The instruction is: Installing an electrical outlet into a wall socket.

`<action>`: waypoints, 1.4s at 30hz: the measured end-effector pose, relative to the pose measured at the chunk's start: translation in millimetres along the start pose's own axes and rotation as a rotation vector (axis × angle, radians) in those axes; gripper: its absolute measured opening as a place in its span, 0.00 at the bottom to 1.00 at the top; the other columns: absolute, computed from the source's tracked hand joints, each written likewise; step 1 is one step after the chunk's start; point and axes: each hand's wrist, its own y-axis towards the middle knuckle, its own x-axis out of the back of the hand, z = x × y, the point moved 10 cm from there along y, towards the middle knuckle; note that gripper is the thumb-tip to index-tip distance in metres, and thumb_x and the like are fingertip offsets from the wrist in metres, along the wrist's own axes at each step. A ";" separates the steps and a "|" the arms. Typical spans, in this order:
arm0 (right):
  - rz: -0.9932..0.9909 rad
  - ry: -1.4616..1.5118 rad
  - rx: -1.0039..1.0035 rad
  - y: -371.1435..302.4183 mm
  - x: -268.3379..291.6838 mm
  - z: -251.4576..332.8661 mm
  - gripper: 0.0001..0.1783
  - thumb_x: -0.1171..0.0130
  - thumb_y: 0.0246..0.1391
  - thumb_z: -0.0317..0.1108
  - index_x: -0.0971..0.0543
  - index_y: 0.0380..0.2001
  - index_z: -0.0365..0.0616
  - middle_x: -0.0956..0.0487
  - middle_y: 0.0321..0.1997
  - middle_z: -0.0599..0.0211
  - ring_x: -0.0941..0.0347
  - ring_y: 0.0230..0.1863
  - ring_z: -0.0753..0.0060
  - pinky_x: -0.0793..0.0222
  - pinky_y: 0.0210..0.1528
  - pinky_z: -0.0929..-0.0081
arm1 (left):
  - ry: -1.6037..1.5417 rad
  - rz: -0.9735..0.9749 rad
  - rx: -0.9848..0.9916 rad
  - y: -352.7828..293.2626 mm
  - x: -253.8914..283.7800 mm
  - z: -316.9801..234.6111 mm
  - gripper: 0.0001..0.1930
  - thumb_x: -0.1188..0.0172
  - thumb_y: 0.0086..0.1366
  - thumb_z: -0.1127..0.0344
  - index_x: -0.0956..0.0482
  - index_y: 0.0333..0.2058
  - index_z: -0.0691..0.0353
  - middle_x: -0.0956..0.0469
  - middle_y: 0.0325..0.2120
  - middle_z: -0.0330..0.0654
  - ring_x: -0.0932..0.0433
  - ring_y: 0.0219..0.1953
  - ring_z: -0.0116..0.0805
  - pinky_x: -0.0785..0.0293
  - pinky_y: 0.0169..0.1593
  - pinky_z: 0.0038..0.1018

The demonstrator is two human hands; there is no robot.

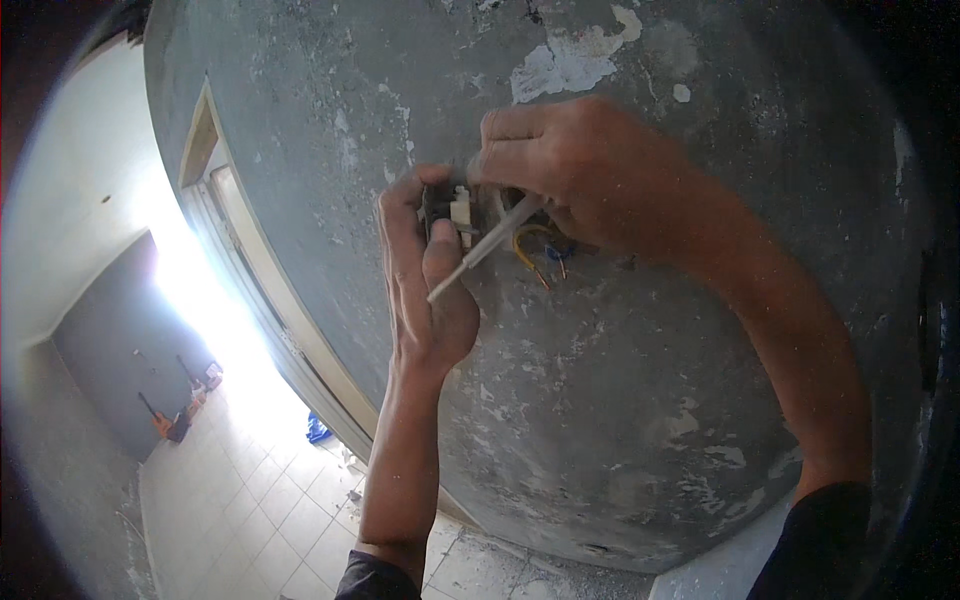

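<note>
- Watching from beside the grey wall [640, 390], I see the left hand [418, 280] raised, its grip clamped on a small dark-and-white fitting [460, 212] with thumb in front and fingers curled round the far side.
- That fitting sits up against the wall, just left of the right hand [592, 170].
- The right hand's grip is closed round a pale slender tool [490, 243], much like a screwdriver, which slants down and left across the front of the left hand. Thumb and forefinger are drawn in near the fitting's upper edge; I cannot tell whether they pinch anything.
- Below the right hand, a yellow wire [520, 253] and a blue wire [553, 255] bend outward, bare copper showing at their ends. Neither seems to be held there.
- I'd judge the fitting light and stiff, probably hard plastic, so it could crack under a rough squeeze; its side edges look the best hold.
- The tool looks light and rather smooth, surest by its thicker end.
- The wires look springy yet stiff enough to keep a bend; I'd take them by the coloured sleeve, clear of the copper.
</note>
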 end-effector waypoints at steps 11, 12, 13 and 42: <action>-0.428 0.095 -0.041 -27.2 46.3 -14.5 0.13 0.39 0.57 0.35 0.18 0.44 0.43 0.18 0.45 0.57 0.19 0.44 0.56 0.23 0.48 0.69 | -0.070 0.005 0.208 -10.8 2.9 -3.1 0.24 0.54 0.71 0.57 0.33 0.62 0.60 0.29 0.49 0.49 0.26 0.47 0.36 0.28 0.51 0.31; -0.357 0.188 -0.091 -31.2 39.1 -18.5 0.13 0.39 0.57 0.34 0.18 0.44 0.42 0.18 0.44 0.57 0.19 0.44 0.57 0.23 0.48 0.69 | -0.109 0.011 0.232 -10.9 3.3 0.0 0.25 0.53 0.71 0.56 0.33 0.63 0.61 0.28 0.49 0.49 0.26 0.46 0.35 0.28 0.50 0.30; -0.285 0.277 -0.143 -33.7 34.4 -19.9 0.12 0.38 0.56 0.33 0.18 0.43 0.42 0.17 0.43 0.57 0.19 0.43 0.57 0.23 0.48 0.69 | -0.108 0.018 0.232 -9.5 3.0 -3.7 0.25 0.53 0.71 0.56 0.33 0.63 0.61 0.28 0.49 0.49 0.26 0.46 0.35 0.28 0.50 0.30; 0.158 0.203 -0.343 -26.7 -6.0 -6.2 0.05 0.36 0.49 0.24 0.16 0.31 0.44 0.18 0.34 0.56 0.20 0.35 0.59 0.25 0.43 0.62 | -0.221 0.095 0.437 -4.8 3.3 -1.2 0.30 0.54 0.70 0.51 0.35 0.62 0.68 0.25 0.49 0.54 0.22 0.50 0.43 0.24 0.53 0.35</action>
